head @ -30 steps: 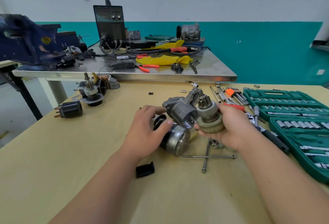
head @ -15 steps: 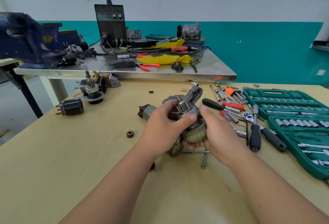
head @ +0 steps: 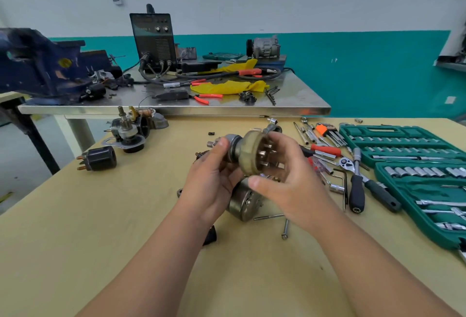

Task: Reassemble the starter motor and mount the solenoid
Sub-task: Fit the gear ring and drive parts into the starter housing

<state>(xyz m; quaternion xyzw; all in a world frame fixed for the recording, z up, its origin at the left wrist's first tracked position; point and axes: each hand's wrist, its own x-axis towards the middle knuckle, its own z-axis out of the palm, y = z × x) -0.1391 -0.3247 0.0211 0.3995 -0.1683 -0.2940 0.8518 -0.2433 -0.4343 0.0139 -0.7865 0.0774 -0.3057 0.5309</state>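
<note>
Workshop: vise [head: 37,64], socket set [head: 378,130], likely welder [head: 153,39]

Wooden table [head: 100,241]: open green socket case [head: 403,137] at right edge; ratchet [head: 346,162], black-handled driver [head: 356,195] and hex keys [head: 327,132] just beside it. Steel table [head: 290,99] behind: blue vise [head: 42,67] at left, black welding machine [head: 153,39] upright, cables at its base, yellow cloth [head: 227,87], red-handled pliers [head: 204,97] near front edge.
</note>
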